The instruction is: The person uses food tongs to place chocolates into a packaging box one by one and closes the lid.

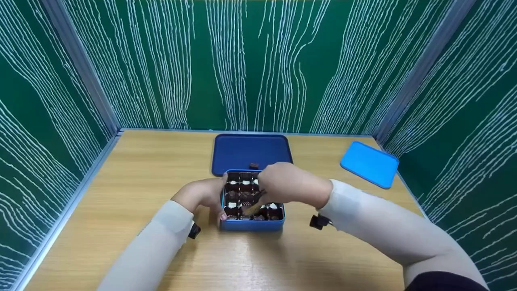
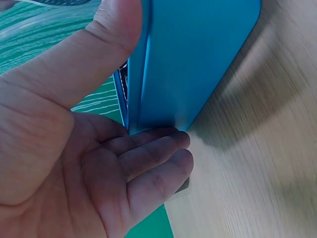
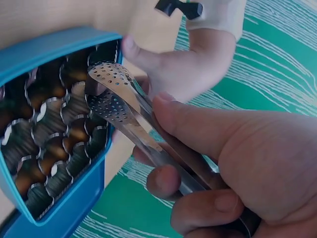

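A blue tin box (image 1: 252, 225) of chocolates stands on the table, divided into rows of small compartments with dark and white-topped pieces. My left hand (image 1: 204, 193) holds the tin at its left side, thumb at the near corner and fingers at the far one. In the left wrist view the fingers (image 2: 158, 153) touch the tin's blue wall. My right hand (image 1: 282, 182) grips metal tongs (image 3: 111, 74) with perforated ends, reaching into the tin from above. A dark chocolate (image 3: 94, 88) shows between the tong ends, at a compartment near the tin's edge.
Behind the tin lies a dark blue tray (image 1: 242, 151) with one dark chocolate (image 1: 253, 166) near its front edge. A lighter blue tray (image 1: 369, 163) lies at the back right of the wooden table (image 1: 145, 161). Green walls (image 1: 226, 64) with white lines enclose the back and sides.
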Available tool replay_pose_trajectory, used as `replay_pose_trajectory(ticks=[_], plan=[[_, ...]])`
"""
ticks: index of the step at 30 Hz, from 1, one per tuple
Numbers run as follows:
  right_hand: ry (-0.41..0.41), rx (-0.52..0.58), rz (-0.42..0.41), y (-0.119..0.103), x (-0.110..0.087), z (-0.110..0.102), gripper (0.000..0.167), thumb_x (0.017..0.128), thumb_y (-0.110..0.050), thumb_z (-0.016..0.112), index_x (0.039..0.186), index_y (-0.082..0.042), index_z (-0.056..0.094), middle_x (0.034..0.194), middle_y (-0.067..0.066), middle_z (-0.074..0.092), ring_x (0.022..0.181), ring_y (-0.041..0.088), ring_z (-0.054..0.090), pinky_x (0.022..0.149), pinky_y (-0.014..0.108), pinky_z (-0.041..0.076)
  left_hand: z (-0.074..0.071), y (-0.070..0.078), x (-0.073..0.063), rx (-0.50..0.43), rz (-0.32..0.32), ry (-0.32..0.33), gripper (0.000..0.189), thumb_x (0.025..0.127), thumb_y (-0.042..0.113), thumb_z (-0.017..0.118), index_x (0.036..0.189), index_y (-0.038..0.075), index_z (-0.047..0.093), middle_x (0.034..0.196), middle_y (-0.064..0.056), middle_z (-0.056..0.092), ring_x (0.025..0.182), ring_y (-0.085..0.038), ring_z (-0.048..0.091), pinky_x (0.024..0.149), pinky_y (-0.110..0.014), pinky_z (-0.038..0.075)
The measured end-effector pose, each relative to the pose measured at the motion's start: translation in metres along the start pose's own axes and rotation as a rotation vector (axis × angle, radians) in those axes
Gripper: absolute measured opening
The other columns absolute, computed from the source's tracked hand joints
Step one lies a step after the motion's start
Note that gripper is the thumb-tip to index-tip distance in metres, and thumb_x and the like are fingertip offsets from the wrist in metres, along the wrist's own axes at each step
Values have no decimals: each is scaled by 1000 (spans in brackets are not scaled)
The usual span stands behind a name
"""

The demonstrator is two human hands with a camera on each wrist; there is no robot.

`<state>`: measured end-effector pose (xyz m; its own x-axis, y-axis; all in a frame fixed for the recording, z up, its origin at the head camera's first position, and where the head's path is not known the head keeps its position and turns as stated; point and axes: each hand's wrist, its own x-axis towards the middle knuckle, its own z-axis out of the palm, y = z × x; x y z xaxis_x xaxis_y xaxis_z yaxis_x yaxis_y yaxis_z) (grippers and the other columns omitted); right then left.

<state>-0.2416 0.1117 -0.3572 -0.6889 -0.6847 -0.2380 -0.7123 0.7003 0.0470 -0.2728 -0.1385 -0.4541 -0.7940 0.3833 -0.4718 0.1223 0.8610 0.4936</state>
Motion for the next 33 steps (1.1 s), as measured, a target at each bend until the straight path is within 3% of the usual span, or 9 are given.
replay_pose_trajectory(ticks=[2, 3, 8, 11, 17, 22, 27, 31, 33], plan=[[-5, -26, -7, -4, 4, 3, 59, 98, -48, 90, 60, -22, 52, 58, -11, 47, 56, 10, 41, 51, 28, 36, 0, 0, -1, 11, 11, 5, 154, 79, 27, 105, 182, 9, -7, 188, -22, 24, 170, -39, 39, 142, -56, 33], [-11, -27, -4, -6, 6, 5, 57, 98, -48, 90, 62, -21, 55, 59, -10, 49, 56, 11, 42, 51, 29, 38, 0, -1, -1, 12, 13, 6, 154, 79, 27, 105, 182, 9, -7, 188, -22, 23, 171, -40, 36, 143, -56, 32], [-39, -56, 20, -13, 17, 13, 45, 97, -51, 91, 78, -14, 74, 66, -5, 64, 57, 12, 50, 59, 35, 57, 0, 0, -1, 16, 18, 13, 153, 79, 27, 105, 182, 9, -7, 188, -22, 22, 171, -41, 37, 142, -56, 33], [-50, -87, 16, -17, 22, 15, 47, 97, -57, 88, 90, -11, 80, 71, -3, 71, 57, 12, 54, 66, 36, 66, 0, 0, -1, 17, 23, 18, 153, 79, 27, 105, 182, 7, -6, 188, -23, 21, 170, -41, 37, 142, -57, 33], [-89, -222, -9, -31, 34, 14, 59, 96, -72, 80, 92, -13, 81, 70, -2, 71, 57, 12, 54, 67, 35, 70, -2, 0, -2, 8, 20, 19, 154, 77, 25, 106, 181, 6, -6, 187, -24, 23, 171, -43, 34, 143, -58, 29], [-145, -294, -4, -41, 41, 10, 54, 97, -68, 82, 100, -14, 84, 76, -2, 75, 61, 11, 59, 71, 34, 72, -2, 1, -1, -4, 12, 19, 152, 79, 22, 105, 181, 6, -6, 188, -23, 21, 168, -41, 41, 142, -57, 33], [-166, -256, 23, -41, 39, 3, 58, 93, -72, 83, 91, -14, 82, 73, -4, 73, 61, 11, 57, 74, 37, 72, 0, 1, -1, 11, 39, 25, 151, 80, 21, 105, 181, 3, -5, 187, -25, 25, 167, -38, 44, 141, -55, 35], [-165, -118, 79, -26, 31, -11, 72, 81, -84, 84, 83, -13, 76, 72, -6, 69, 63, 12, 58, 75, 41, 70, 0, 1, 1, 12, 51, 28, 151, 80, 20, 106, 181, 3, -4, 185, -25, 30, 163, -35, 49, 140, -54, 37], [-158, -37, 111, -12, 29, -18, 82, 75, -91, 82, 91, -11, 79, 72, -6, 68, 65, 13, 60, 74, 39, 68, 0, 1, 1, 13, 45, 30, 151, 79, 21, 106, 182, 4, -3, 185, -25, 30, 161, -34, 50, 140, -54, 38]])
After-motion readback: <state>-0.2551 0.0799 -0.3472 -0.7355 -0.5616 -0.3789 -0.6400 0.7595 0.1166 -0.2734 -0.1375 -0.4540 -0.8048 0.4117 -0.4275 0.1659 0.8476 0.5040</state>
